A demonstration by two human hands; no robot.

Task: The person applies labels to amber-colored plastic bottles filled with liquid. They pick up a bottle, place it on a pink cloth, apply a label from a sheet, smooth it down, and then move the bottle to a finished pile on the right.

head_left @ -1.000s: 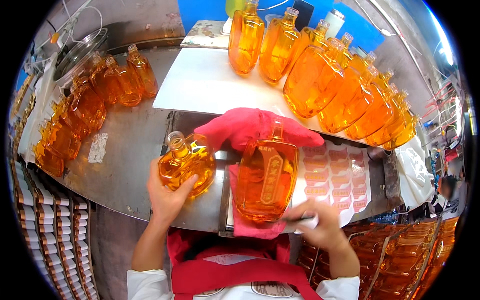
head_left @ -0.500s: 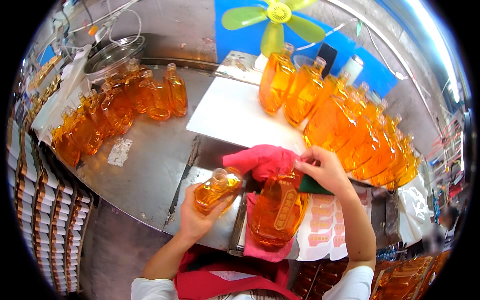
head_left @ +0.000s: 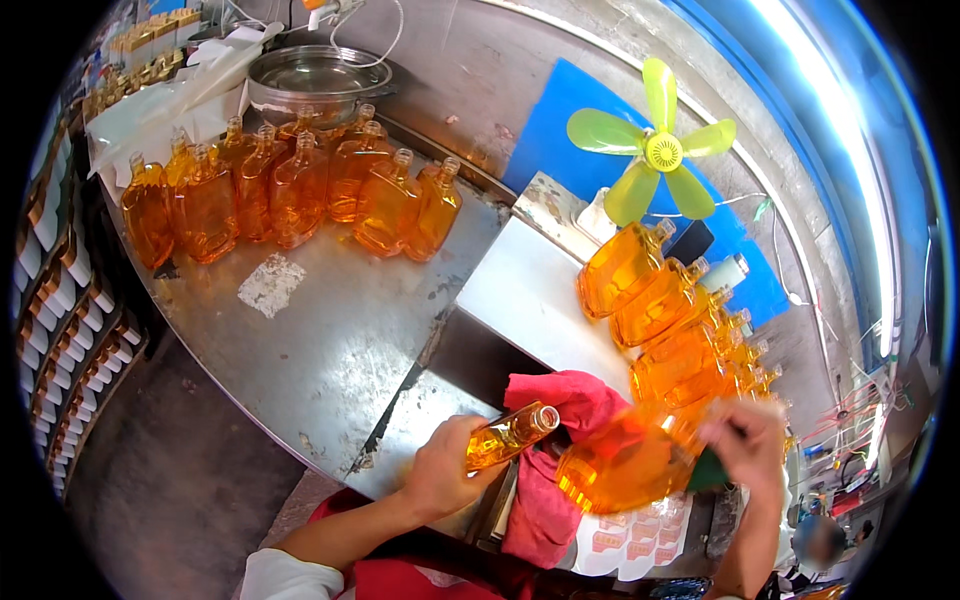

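My left hand (head_left: pixel 448 470) is wrapped round an open-necked amber glass bottle (head_left: pixel 500 440), its mouth tilted up and to the right. Blurred by motion, my right hand (head_left: pixel 745 440) is closed at the neck end of a larger-looking amber bottle (head_left: pixel 625 465), which leans over a pink cloth (head_left: pixel 545 510). A flat dark green piece (head_left: pixel 708 470) pokes out below that hand; its kind is unclear. Under the tilted bottle lies a white sheet of pink labels (head_left: pixel 640 540). The right fingertips are smeared, and the bottle's neck is hidden.
Several amber bottles (head_left: pixel 300 190) stand at the left back of the metal table (head_left: pixel 330 350), near a steel basin (head_left: pixel 315 80). More amber bottles (head_left: pixel 690 340) line a raised white board (head_left: pixel 550 290) on the right. Behind them is a green fan (head_left: pixel 662 150). Stacked white pieces (head_left: pixel 60 330) rise at far left.
My right hand has lifted the labelled bottle off the pink cloth and tilted it rightward. My left hand's bottle has tipped toward the right. The whole view has swung.
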